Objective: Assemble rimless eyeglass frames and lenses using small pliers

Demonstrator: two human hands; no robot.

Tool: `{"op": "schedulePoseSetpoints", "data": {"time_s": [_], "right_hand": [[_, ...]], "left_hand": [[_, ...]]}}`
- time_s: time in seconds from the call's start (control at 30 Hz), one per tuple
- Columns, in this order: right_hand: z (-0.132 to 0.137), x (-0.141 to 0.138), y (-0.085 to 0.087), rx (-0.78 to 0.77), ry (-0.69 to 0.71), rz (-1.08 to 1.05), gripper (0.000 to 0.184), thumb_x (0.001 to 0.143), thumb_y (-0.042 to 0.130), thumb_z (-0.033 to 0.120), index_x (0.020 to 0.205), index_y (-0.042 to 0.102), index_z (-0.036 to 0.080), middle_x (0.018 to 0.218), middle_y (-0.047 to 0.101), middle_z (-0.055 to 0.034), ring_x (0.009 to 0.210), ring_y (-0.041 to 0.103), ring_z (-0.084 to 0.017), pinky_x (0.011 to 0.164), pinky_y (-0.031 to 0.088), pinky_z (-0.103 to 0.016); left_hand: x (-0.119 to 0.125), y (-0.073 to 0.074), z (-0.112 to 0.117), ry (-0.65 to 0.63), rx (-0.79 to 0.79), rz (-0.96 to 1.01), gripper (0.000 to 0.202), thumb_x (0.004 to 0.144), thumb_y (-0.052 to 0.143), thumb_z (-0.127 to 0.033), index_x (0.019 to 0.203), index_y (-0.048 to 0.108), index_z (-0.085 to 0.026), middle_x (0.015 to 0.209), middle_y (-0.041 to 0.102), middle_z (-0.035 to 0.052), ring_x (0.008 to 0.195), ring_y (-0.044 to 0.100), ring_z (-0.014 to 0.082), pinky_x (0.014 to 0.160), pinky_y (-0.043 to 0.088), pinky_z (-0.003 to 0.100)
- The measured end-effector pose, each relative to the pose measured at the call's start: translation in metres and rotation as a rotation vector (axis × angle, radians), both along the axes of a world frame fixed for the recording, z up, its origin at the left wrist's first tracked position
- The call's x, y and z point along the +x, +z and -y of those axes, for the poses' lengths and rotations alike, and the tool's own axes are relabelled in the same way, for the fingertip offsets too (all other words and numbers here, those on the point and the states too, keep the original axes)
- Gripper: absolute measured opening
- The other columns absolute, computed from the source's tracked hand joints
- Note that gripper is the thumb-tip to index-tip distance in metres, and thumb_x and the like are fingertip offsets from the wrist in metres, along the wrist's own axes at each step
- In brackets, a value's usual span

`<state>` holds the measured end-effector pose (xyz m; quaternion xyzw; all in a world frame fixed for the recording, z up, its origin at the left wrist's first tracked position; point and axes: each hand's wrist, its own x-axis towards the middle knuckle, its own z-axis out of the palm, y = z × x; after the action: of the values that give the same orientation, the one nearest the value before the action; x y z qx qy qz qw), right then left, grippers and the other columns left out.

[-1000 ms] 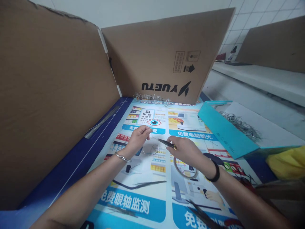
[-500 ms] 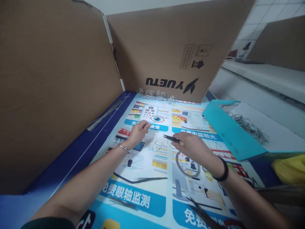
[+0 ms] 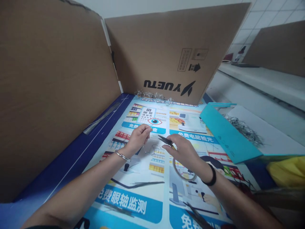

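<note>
Left hand (image 3: 139, 138): the fingertips are pinched together on thin wire (image 3: 152, 154).
Right hand (image 3: 183, 148): the pliers (image 3: 165, 140) are grasped, with the tips pointed toward the left hand but apart from it.
Wire loop: it is seen just below the left fingers, between both hands.
Printed sheet (image 3: 166, 178): a round hoop (image 3: 177, 171) is partly hidden by the right hand.
Teal box (image 3: 230, 135): tangled strands (image 3: 245, 128) are contained.

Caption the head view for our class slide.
Over a printed mat, the right hand holds pliers near the closed left hand.
</note>
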<state>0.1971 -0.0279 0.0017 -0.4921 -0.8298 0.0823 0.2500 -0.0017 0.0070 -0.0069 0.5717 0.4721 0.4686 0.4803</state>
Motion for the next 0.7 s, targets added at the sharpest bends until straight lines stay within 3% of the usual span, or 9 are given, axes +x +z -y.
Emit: {"op": "schedulePoseSetpoints", "data": {"time_s": [0.4, 0.7], "right_hand": [[0.0, 0.001, 0.006, -0.026, 0.038, -0.034, 0.022, 0.086, 0.052, 0.038, 0.096, 0.06, 0.019, 0.091, 0.065, -0.0071, 0.086, 0.058, -0.02, 0.075, 0.044, -0.031], [-0.002, 0.004, 0.01, -0.168, -0.002, 0.095, 0.016, 0.084, 0.051, 0.035, 0.083, 0.06, 0.021, 0.082, 0.063, -0.0015, 0.077, 0.057, -0.017, 0.067, 0.04, -0.026]], "left_hand": [[0.001, 0.005, 0.004, -0.056, 0.001, -0.078, 0.025, 0.08, 0.053, -0.041, 0.072, 0.055, -0.018, 0.055, 0.046, -0.0053, 0.044, 0.036, 0.006, 0.042, 0.03, 0.018], [-0.001, -0.002, -0.003, -0.132, 0.012, -0.145, 0.022, 0.082, 0.047, -0.035, 0.074, 0.059, -0.019, 0.054, 0.048, -0.0052, 0.045, 0.039, 0.0076, 0.046, 0.032, 0.019]]}}
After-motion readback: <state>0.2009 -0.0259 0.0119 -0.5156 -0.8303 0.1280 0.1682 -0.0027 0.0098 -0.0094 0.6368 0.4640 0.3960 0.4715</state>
